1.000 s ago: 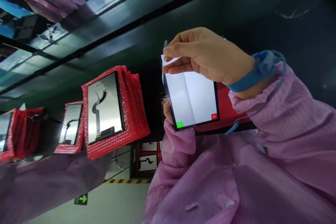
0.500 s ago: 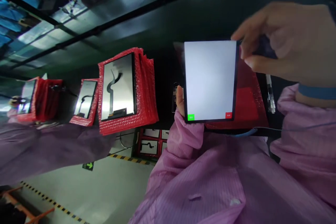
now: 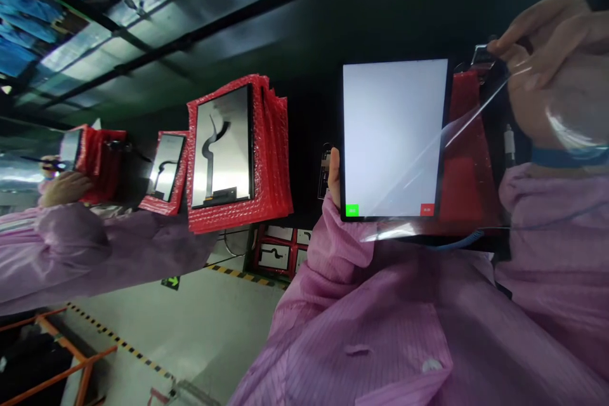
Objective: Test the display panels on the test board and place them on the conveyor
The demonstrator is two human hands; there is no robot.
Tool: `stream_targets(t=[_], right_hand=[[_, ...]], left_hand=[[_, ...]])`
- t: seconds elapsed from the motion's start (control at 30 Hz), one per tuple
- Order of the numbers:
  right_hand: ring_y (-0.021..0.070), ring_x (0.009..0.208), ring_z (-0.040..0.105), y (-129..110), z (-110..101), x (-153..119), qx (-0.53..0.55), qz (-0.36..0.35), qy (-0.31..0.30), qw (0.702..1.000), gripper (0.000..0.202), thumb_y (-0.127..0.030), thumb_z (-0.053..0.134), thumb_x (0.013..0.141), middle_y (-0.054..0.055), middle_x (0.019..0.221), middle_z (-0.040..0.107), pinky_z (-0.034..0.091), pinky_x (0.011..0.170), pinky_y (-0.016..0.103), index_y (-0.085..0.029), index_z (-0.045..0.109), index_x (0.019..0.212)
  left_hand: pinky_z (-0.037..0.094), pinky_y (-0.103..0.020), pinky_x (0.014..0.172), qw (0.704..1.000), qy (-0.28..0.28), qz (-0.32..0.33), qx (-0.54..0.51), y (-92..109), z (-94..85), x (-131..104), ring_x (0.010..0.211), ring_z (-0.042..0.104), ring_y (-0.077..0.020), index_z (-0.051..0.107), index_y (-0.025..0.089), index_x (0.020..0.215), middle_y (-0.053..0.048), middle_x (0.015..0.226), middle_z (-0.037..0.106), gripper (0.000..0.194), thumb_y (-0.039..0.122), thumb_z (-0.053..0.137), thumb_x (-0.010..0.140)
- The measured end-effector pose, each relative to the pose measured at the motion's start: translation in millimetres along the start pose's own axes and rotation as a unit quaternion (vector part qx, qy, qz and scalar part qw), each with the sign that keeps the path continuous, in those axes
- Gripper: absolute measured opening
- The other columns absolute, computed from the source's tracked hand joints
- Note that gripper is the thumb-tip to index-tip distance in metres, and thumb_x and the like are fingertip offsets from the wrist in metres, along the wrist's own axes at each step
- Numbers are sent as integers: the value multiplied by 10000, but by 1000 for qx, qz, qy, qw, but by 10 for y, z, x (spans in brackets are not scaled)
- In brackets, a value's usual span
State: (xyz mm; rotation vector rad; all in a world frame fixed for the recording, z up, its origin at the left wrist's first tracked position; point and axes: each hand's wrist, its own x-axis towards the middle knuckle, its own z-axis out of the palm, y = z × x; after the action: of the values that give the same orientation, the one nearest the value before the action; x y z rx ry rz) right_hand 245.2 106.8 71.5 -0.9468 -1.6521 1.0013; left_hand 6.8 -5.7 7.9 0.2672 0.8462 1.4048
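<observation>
A lit display panel [image 3: 392, 130] shows a white screen, with a green box in its lower left corner and a red one in its lower right. My left hand [image 3: 334, 174] grips the panel's left edge; only the thumb shows, and the other fingers are hidden behind it. Up to the right, my right hand [image 3: 547, 60] pinches a clear plastic film [image 3: 478, 108]. That film is partly lifted, stretching diagonally from the fingers across the panel's lower right. Under the panel, to the right, lies a red bubble-wrap pouch [image 3: 469, 168].
Left of the panel stands a stack of red bubble-wrap pouches [image 3: 278, 158], topped by a display panel with a ribbon cable [image 3: 228, 155]. Farther left, another person's hand [image 3: 66, 187] is beside more red pouches [image 3: 102, 162]. A pen-like object [image 3: 509, 143] lies at the right.
My right hand has moved from the panel's upper right corner up and to the right, drawing the clear film off that corner. The left hand still holds the panel.
</observation>
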Motion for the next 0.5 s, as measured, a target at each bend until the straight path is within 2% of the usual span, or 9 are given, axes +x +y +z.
stream_targets(t=[0.07,0.2,0.27,0.37,0.43,0.5], right_hand=[[211,982,628,82,-29,39,46,-1,-32,998,331,-336,791,663,33,973,626,457,1018,430,-239,560,447],[223,996,617,130,117,5,118,-8,44,992,310,-249,662,690,41,981,631,491,1023,429,-243,424,492],[233,1027,615,134,203,-21,122,-3,83,989,265,-220,567,705,52,1012,652,515,1005,427,-251,377,522],[236,1031,629,165,241,-35,109,9,101,989,244,-211,494,733,61,1031,673,530,971,417,-250,379,522],[246,1025,633,188,220,-39,124,-16,95,988,267,-263,509,759,68,1027,677,531,953,417,-250,393,519],[237,1015,626,191,200,-48,137,-31,69,988,287,-304,576,756,62,1034,664,515,978,407,-253,416,523]], left_hand=[[613,-440,865,1000,23,5,-3,3,34,-1,1129,698,-319,735,230,1015,-88,1103,777,540,638,388,951],[609,-416,873,998,60,-5,26,18,61,10,1127,705,-300,738,267,995,-67,1085,779,520,631,370,945],[608,-418,886,998,47,-4,33,18,42,17,1100,715,-289,748,268,985,-68,1087,779,542,620,338,954],[609,-429,895,1000,0,-5,6,3,-12,31,1045,727,-277,763,249,990,-84,1077,781,578,598,304,970],[607,-417,902,999,-27,-9,-17,-13,-49,42,1028,730,-266,764,238,1013,-83,1080,778,569,605,331,967],[604,-404,913,999,-28,-11,-25,-28,-79,50,1048,727,-265,759,238,1033,-75,1100,773,551,625,374,955]])
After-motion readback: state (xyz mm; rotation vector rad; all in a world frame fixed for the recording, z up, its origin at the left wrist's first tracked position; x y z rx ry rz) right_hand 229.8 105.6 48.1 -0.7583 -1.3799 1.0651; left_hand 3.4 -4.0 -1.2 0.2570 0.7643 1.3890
